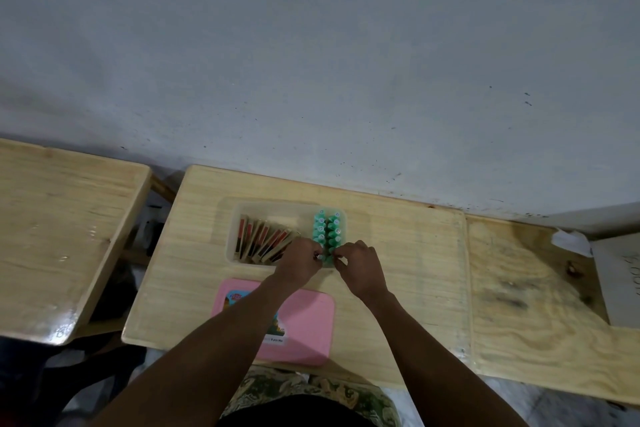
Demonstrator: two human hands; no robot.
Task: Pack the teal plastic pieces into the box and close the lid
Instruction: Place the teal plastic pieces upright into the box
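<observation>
A clear plastic box [239, 215] sits on the wooden desk. Several teal plastic pieces [327, 229] stand in two rows along its right end. A stack of wooden cards [265, 242] leans in its left part. My left hand [300, 262] and my right hand [356, 265] meet at the near end of the teal rows, fingers pinched on the nearest teal piece [325, 256]. The pink lid [304, 322] lies flat on the desk near me, partly under my left forearm.
The desk [398, 270] stands against a grey wall. A second wooden desk [62, 236] is to the left, and a plywood surface [540, 305] with a grey box [620, 284] and crumpled paper [571, 241] is to the right.
</observation>
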